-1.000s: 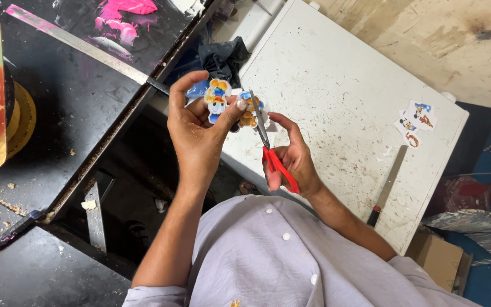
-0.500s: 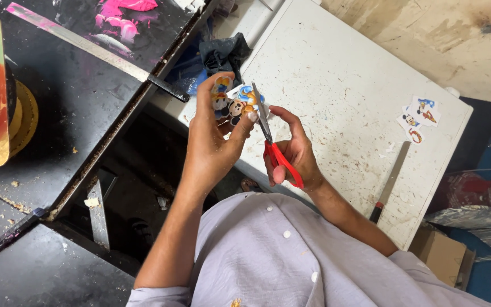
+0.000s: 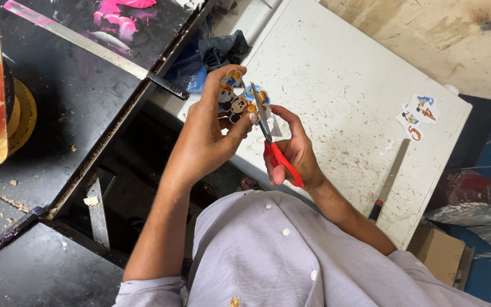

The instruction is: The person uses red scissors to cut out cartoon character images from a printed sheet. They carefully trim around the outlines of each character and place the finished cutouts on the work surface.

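The big white, speckled worktable fills the space ahead of the person, and both hands are raised just above its near edge. The left hand is up, fingers curled, thumb and fingertips pinching a small printed sheet of colourful cartoon stickers that stands roughly upright, sitting just left of the blades. The right hand is right beside it, fingers threaded through the red-handled scissors, whose long axis runs up and slightly left from the handles; the blades look nearly closed, biting at the sheet's right edge. Off to the right, well apart on the table, lie a few cut-out stickers and a slim dark-handled blade.
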